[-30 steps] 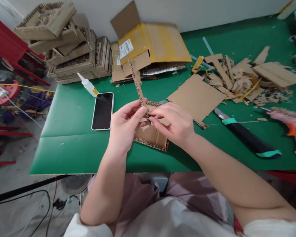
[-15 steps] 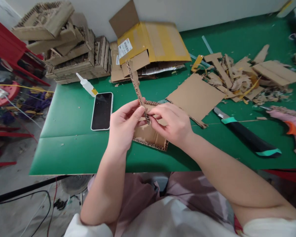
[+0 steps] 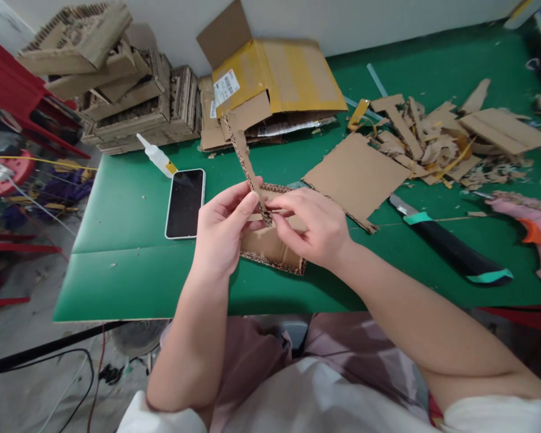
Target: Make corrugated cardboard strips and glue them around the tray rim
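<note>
A narrow cardboard strip [image 3: 242,153] with a rough corrugated edge slants up and to the left from between my hands. My left hand [image 3: 228,225] is closed on it, thumb pressed on its lower part. My right hand [image 3: 318,225] pinches the strip's lower end, fingertips close to my left thumb; whether a small torn bit is between them I cannot tell. Below both hands lies a shallow cardboard tray [image 3: 275,263] with raised corrugated edges, partly hidden by them. A flat cardboard sheet [image 3: 356,177] rests to the right of the tray.
Left of my hands lie a phone [image 3: 185,203] and a white glue bottle [image 3: 157,158]. On the right are a knife [image 3: 455,246], a pink glue gun [image 3: 523,219] and cardboard scraps [image 3: 433,138]. A yellow-taped carton [image 3: 297,75] and stacked cardboard pieces [image 3: 130,102] stand at the back.
The strip's upper end has tipped a little further to the left. Both hands keep their grip at its lower end, and the whole view has shifted slightly.
</note>
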The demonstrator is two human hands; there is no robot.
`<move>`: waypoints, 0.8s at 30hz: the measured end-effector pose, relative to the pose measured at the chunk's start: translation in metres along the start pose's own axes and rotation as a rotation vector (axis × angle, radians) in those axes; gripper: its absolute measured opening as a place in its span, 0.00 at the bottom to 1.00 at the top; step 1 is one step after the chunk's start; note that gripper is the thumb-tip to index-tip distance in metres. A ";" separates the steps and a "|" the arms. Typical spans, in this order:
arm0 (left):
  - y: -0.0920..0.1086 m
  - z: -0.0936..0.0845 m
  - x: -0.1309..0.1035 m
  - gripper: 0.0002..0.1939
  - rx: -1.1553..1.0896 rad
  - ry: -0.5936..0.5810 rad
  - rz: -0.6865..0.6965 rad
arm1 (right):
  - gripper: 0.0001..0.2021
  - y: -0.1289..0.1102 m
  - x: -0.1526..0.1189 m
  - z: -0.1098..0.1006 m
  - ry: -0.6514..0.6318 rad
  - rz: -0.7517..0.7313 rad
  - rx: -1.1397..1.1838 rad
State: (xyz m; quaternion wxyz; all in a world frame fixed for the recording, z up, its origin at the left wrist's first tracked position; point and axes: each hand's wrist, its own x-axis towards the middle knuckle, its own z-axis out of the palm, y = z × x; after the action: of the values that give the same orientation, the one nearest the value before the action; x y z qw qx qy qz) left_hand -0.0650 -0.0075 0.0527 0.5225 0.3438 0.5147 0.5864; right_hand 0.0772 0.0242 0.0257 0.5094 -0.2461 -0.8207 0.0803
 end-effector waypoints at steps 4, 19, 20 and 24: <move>0.001 0.000 -0.001 0.13 0.034 0.001 0.013 | 0.05 0.001 0.001 -0.001 0.012 -0.018 -0.003; 0.000 0.000 -0.001 0.16 0.076 0.002 0.012 | 0.05 0.002 0.000 0.002 0.012 -0.064 -0.074; 0.000 0.000 -0.001 0.16 0.070 0.004 0.007 | 0.06 0.002 0.000 0.003 0.015 -0.070 -0.088; 0.000 0.003 -0.001 0.16 0.049 0.010 -0.011 | 0.06 0.003 -0.001 0.003 0.017 -0.068 -0.117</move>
State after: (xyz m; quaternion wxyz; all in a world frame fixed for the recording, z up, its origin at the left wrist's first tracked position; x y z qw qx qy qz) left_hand -0.0622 -0.0075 0.0539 0.5146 0.3505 0.5335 0.5725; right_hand 0.0758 0.0267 0.0229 0.5038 -0.2482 -0.8273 0.0129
